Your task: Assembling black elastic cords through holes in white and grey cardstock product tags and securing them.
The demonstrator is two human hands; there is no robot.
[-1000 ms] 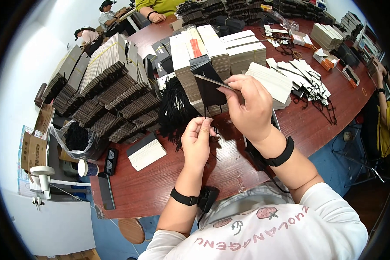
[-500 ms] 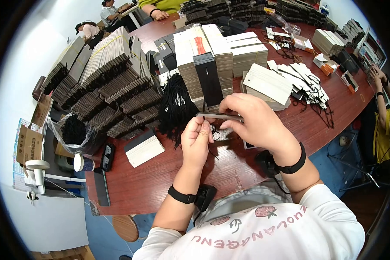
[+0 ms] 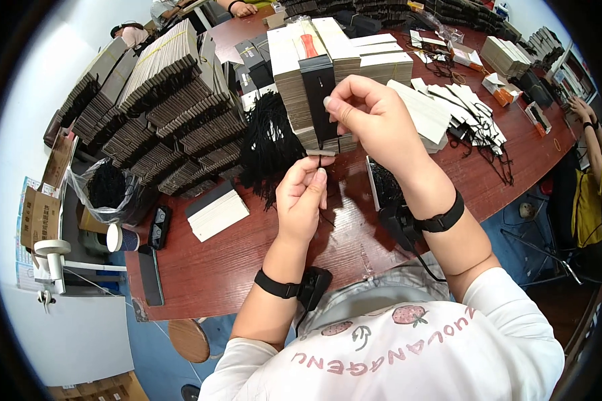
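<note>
My right hand (image 3: 374, 120) holds a flat black card (image 3: 318, 100) upright by its right edge, above the red-brown table (image 3: 247, 260). Just below the card, my left hand (image 3: 302, 194) pinches a thin black string (image 3: 321, 164) that runs up to the card's lower edge. A bundle of black strings (image 3: 269, 144) lies on the table right behind my left hand. Both wrists wear black bands.
Tall rows of stacked dark cards (image 3: 160, 107) fill the left of the table. Pale stacks (image 3: 368, 53) stand behind the held card. A small white stack (image 3: 217, 214) lies front left, finished tags (image 3: 468, 113) at the right. Another person (image 3: 588, 187) sits at the right edge.
My right hand has tipped the black card from lying flat up to standing on edge and lifted it. My left hand dropped a little and now pulls the string beneath it.
</note>
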